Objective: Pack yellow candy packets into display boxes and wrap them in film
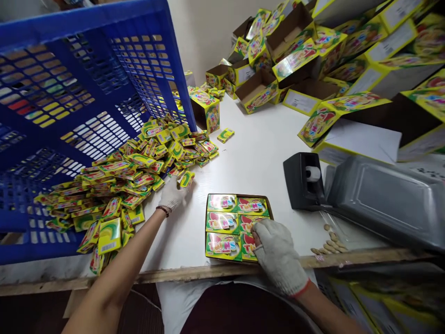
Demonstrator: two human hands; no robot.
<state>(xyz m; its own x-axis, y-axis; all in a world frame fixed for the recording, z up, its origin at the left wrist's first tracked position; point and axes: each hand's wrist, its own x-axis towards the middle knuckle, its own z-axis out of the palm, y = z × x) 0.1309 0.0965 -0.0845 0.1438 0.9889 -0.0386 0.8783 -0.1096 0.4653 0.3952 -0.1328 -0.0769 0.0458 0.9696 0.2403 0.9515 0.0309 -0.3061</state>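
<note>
Both my hands wear white knit gloves. My left hand (173, 195) reaches to the edge of a heap of small yellow-green packets (132, 181) and closes on one packet (186, 179). My right hand (276, 253) rests fingers down on the lower right packets in a flat brown tray (237, 226). The tray lies near the table's front edge and holds rows of the same packets, face up.
A tipped blue plastic crate (69, 102) stands behind the heap at left. A black tape dispenser (303, 181) and a grey metal tray (385, 199) sit at right. Open yellow cartons (313, 60) pile up at the back. Several peanuts (328, 243) lie by the wooden table edge (208, 271).
</note>
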